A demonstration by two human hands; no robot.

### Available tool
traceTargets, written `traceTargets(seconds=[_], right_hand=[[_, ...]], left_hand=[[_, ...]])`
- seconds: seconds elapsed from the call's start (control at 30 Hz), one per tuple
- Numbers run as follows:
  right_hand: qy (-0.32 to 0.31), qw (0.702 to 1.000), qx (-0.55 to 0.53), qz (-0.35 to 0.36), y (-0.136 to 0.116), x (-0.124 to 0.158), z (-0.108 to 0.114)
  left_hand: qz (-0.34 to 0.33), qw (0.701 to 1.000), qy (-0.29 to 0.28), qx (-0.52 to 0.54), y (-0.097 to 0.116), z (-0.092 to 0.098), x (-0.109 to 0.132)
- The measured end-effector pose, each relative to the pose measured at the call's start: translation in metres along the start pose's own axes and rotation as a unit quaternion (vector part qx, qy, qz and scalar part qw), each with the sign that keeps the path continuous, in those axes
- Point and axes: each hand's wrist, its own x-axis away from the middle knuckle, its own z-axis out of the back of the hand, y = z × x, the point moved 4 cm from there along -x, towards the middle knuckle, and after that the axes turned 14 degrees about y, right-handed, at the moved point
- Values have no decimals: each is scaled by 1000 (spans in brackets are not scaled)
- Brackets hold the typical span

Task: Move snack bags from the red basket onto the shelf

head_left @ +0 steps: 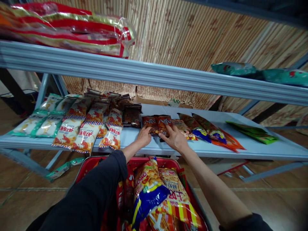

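Two dark brown snack bags with orange-and-white print lie side by side on the pale blue lower shelf. My left hand (144,136) grips the lower left edge of the left brown bag (149,121), fingers curled on it. My right hand (177,138) holds the lower right part of the right brown bag (164,121), its thumb at the bottom edge and fingers over the side. Right beside that hand lies an orange-and-cream snack bag (183,128). Below my hands stands a red basket (109,158) filled with snack bags, among them a blue-and-yellow bag (151,195).
On the lower shelf (252,150), white-and-orange bags (83,134) and green-and-white bags (35,125) lie left. Flat orange (231,141) and green bags (255,131) lie right. The upper shelf's edge (154,75) runs above my hands. A teal bag (64,168) lies on the floor.
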Motion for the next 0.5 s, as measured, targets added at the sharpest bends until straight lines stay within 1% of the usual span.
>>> traceTargets(seconds=[0.1,0.17,0.33,0.5], right_hand=[[-37,999,-6,-17,-2,-4,-1],[-42,999,-15,-12,-3,-6,-1],[-16,997,-78,9,-3,-4,-8],[-4,994,-112,8,1,-3,-18]], left_hand=[[-4,1000,4,-1,-3,1,-2],[-3,1000,3,0,-4,1,-3],[-1,1000,-5,5,-5,2,-4],[-9,1000,-13,4,-4,3,-6]])
